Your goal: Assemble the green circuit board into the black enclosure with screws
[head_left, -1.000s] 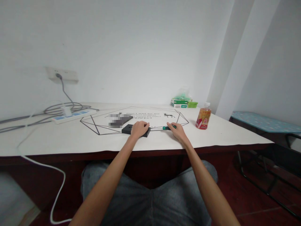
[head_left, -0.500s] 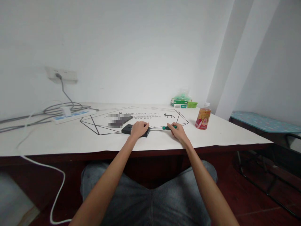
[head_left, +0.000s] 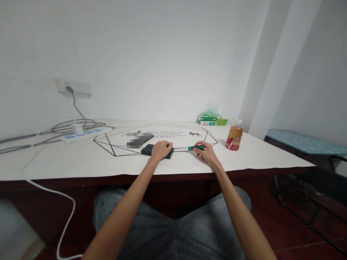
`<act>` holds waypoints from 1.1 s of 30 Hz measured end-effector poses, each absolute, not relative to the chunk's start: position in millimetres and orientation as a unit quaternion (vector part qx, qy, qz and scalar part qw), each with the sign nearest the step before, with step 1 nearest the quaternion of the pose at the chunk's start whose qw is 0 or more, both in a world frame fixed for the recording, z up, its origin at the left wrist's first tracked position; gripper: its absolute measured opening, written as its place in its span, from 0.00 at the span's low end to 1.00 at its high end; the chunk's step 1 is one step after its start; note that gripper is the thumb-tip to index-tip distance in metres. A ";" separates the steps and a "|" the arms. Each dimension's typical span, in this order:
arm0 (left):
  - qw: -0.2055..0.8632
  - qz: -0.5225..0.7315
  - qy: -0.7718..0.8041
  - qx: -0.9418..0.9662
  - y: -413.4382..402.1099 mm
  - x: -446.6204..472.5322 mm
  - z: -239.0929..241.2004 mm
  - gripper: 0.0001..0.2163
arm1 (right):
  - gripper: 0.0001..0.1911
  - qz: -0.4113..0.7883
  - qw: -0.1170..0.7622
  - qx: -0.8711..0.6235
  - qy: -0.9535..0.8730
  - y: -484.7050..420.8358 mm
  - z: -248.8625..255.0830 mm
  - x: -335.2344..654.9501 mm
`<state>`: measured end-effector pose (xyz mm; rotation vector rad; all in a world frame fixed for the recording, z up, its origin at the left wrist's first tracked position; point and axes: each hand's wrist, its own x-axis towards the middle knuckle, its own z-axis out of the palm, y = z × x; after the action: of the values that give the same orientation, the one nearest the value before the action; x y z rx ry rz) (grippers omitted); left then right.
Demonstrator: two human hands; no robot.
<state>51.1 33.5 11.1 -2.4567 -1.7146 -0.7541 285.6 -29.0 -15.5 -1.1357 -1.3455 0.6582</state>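
Observation:
My left hand (head_left: 161,150) lies curled over the right end of a flat black box (head_left: 148,149) on the white table (head_left: 81,160). My right hand (head_left: 206,153) is closed around a green-handled screwdriver (head_left: 195,147), whose thin shaft points left toward the box. A dark flat object (head_left: 139,139) lies just behind the box, partly blurred out. All of this sits on a printed geometric line pattern with text.
A white power strip (head_left: 84,134) with grey cables and a white cord lies at the back left. An orange drink bottle (head_left: 234,135) stands right of my hands. Green and white small boxes (head_left: 210,119) sit by the wall. A patterned folding table (head_left: 303,141) stands at right.
My right hand has lifted the screwdriver slightly and turned it more level, with the handle now showing above my fingers. The left hand stays on the black box.

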 end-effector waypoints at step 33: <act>0.020 -0.243 -0.557 -0.794 30.2 52.1 14.7 0.21 | 0.26 0.144 0.553 -0.525 -0.631 -28.4 -14.1 283.0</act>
<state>52.1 30.2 14.7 -2.4616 -1.7279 -0.7546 283.0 -28.4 -14.1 -1.2416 -1.4906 0.3411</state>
